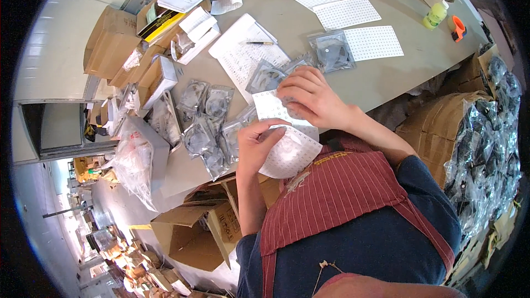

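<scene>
Label sheet (290, 157), white with rows of small printed marks, is held up at the near edge of the worktop (381, 80), about midway along; its lower part curls over toward the person's apron (331, 187).

Grip, left hand (255, 142): thumb and forefinger are pinched together on the sheet's left side. Grip, right hand (313, 98): fingers are bent over the sheet's upper part; their tips are partly hidden, and whether they grasp the sheet, a label or something else cannot be told.

Surroundings: clear bags with dark contents (207, 127) lie in a loose group toward the near left corner. A further bag (266, 77) lies just beyond the right hand, on the lower end of the handwritten paper (237, 41), which bears a pen (259, 43). Another bag (333, 52) touches a flat printed sheet (375, 43) nearer the right end. An orange tape roll (457, 28) stands near the right corner. A carton with raised flaps (190, 237) is below the near edge, to the left.

Step in hand, in my judgement: working at the sheet's surface, probably lifting a label; no freed label can be made out. The next move would call for a steady left pinch, a flat sheet and a fine fingertip hold by the right hand.
</scene>
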### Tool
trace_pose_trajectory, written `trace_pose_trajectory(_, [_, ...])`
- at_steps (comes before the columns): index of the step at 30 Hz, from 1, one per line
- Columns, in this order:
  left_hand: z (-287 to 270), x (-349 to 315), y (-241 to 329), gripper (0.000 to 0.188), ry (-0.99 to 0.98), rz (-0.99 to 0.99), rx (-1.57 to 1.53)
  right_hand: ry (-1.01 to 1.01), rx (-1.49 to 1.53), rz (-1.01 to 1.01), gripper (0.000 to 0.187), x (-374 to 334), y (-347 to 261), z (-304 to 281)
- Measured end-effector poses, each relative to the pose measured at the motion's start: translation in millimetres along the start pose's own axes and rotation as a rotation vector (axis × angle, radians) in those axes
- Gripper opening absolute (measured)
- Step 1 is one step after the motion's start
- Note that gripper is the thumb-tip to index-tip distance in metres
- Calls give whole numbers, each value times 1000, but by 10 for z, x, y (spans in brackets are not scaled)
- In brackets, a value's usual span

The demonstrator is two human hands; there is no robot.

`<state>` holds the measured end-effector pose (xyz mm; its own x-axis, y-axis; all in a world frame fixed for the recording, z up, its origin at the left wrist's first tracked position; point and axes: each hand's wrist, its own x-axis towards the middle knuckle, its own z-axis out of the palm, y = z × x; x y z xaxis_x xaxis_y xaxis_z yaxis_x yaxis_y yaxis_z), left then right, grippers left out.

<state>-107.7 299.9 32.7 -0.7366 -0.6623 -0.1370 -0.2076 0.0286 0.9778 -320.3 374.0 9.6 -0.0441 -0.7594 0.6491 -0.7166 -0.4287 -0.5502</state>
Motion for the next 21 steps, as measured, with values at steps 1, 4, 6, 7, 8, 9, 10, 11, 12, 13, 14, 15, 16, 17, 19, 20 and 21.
trace_pose_trajectory(1, [12,-6,14,17,4,1,1,-5,-10,-20,31,-14,16,38])
trace_pose_trajectory(4, [35,-37,53,16,1,60,49,-14,8,-33,29,-23,25,73])
trace_pose_trajectory(6, [36,-73,48,17,-7,34,60,-20,36,-27,28,-23,15,76])
trace_pose_trajectory(7, [32,-92,45,17,-1,34,60,-29,47,-17,28,-15,-4,68])
trace_pose_trajectory(8, [29,-109,38,18,5,58,84,-39,57,-8,27,-5,-19,60])
trace_pose_trajectory(9, [25,-121,32,18,11,82,109,-41,59,-11,27,4,-25,57])
trace_pose_trajectory(10, [22,-123,23,18,15,82,109,-43,88,-5,26,12,-29,54])
trace_pose_trajectory(11, [19,-118,13,20,29,151,141,-45,116,1,24,21,-35,51])
trace_pose_trajectory(12, [16,-118,9,21,43,221,173,-47,117,-2,24,32,-45,48])
trace_pose_trajectory(13, [17,-120,27,21,44,222,174,-46,112,3,22,42,-53,37])
trace_pose_trajectory(14, [20,-126,56,21,50,248,248,-45,107,8,21,50,-60,29])
trace_pose_trajectory(15, [21,-128,75,21,57,273,323,-45,107,7,21,56,-69,24])
trace_pose_trajectory(16, [22,-128,73,21,57,274,323,-42,103,13,20,58,-82,24])
trace_pose_trajectory(17, [23,-128,71,22,60,303,351,-38,98,20,20,59,-93,28])
trace_pose_trajectory(19, [32,-135,64,22,62,333,378,-41,95,36,20,62,-107,44])
trace_pose_trajectory(20, [40,-147,53,22,71,317,360,-43,92,51,20,63,-115,53])
trace_pose_trajectory(21, [48,-157,47,22,80,301,342,-44,92,51,20,61,-124,63])
